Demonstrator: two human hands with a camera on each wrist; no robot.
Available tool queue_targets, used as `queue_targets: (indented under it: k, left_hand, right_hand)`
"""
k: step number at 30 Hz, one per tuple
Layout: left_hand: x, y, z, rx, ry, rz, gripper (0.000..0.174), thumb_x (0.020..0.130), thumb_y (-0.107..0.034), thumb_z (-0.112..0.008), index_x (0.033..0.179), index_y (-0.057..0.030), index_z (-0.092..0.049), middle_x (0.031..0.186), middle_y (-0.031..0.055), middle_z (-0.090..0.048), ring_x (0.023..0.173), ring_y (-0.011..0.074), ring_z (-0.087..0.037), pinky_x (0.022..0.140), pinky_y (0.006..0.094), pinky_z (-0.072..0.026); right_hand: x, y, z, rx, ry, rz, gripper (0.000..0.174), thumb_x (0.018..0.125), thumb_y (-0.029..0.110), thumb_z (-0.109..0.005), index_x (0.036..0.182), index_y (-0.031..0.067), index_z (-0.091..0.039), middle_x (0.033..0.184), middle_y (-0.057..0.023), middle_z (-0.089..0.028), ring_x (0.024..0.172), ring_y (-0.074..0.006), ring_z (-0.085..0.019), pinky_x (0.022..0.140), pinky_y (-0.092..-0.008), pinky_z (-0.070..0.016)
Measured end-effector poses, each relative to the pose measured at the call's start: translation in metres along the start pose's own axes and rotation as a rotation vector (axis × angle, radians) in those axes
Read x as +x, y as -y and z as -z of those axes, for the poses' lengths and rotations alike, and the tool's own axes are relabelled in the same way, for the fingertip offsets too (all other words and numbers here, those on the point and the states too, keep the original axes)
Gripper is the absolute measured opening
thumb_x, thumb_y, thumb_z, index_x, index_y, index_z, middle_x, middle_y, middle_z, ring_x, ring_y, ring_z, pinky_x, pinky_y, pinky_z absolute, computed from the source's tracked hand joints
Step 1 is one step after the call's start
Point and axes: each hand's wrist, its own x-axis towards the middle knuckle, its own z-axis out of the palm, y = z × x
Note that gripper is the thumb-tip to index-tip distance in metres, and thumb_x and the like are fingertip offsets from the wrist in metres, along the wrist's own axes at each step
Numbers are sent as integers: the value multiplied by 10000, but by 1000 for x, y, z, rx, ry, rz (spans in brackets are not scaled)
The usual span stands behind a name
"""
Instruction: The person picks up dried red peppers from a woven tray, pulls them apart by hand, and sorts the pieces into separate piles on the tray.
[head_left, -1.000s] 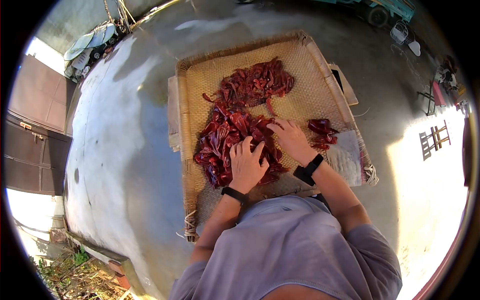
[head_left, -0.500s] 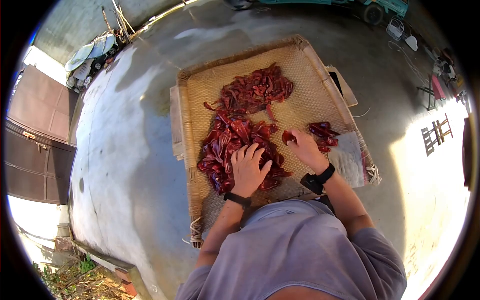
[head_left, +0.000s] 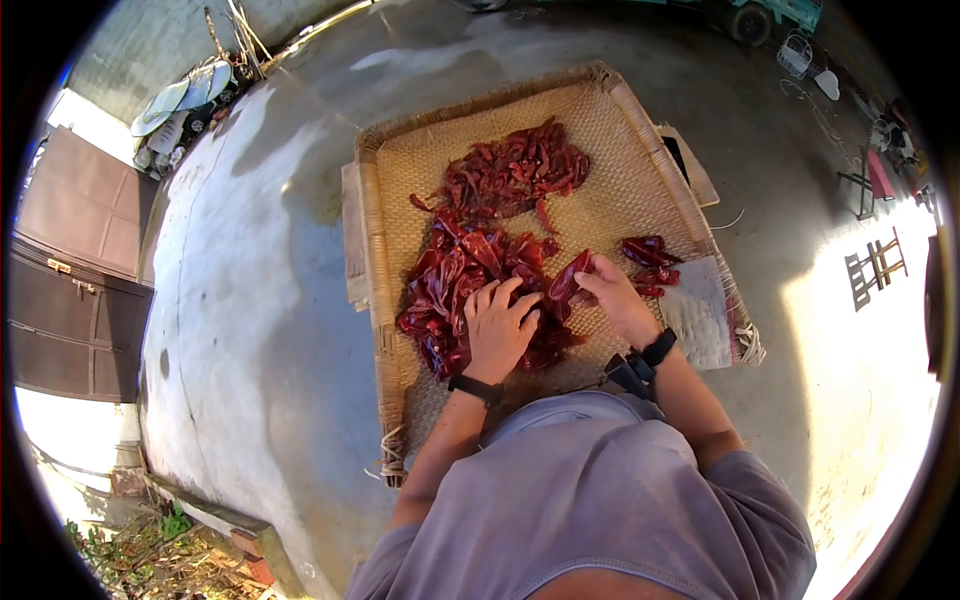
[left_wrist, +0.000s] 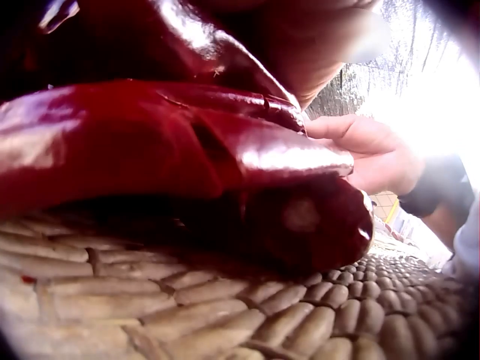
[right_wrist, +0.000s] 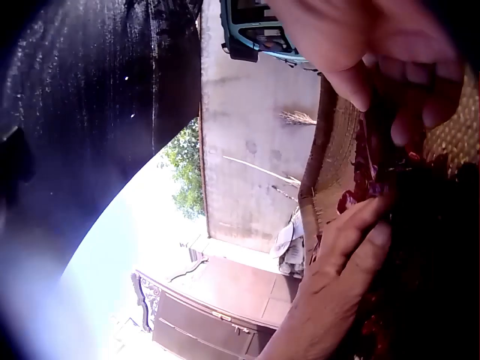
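In the head view the left hand [head_left: 497, 335] rests on a heap of glossy red dried peppers [head_left: 440, 285], its fingers spread and relaxed. Just right of the heap, the right hand [head_left: 617, 301] pinches one long red pepper [head_left: 570, 276] between thumb and fingers. Behind lies a second pile of darker, wrinkled peppers [head_left: 515, 170]. A few more peppers [head_left: 652, 262] sit apart on the right. Large shiny peppers [left_wrist: 135, 142] fill the left wrist view, with the right hand [left_wrist: 375, 154] beyond them. Dark shadow hides the pinched pepper's outline in the right wrist view.
The peppers lie in a woven tray with a raised rim [head_left: 660, 150], set on boards [head_left: 354, 240]. A greyish flat piece [head_left: 697, 315] lies at its right front corner. Around it is concrete floor [head_left: 250, 300]; a small wooden stool [head_left: 874, 266] stands at far right.
The right hand moved from the heap toward the right, picking up a pepper, and now holds it raised beside the heap, with more of it showing. The left hand has stayed on the heap.
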Motion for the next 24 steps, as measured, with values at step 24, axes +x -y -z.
queue_targets:
  k: [24]
  left_hand:
    - [1,-8,-7,70,-28,37,346,854,-252,-724,1152,-90,-657,1467,48,-503,1292,324,-443,1108,525,-259]
  right_hand:
    - [85,-13,-20,-1433,-105,584,469,857,9,-600,1320,71,-577,1214,-156,-607,1074,-386,-572,895,-464,-517]
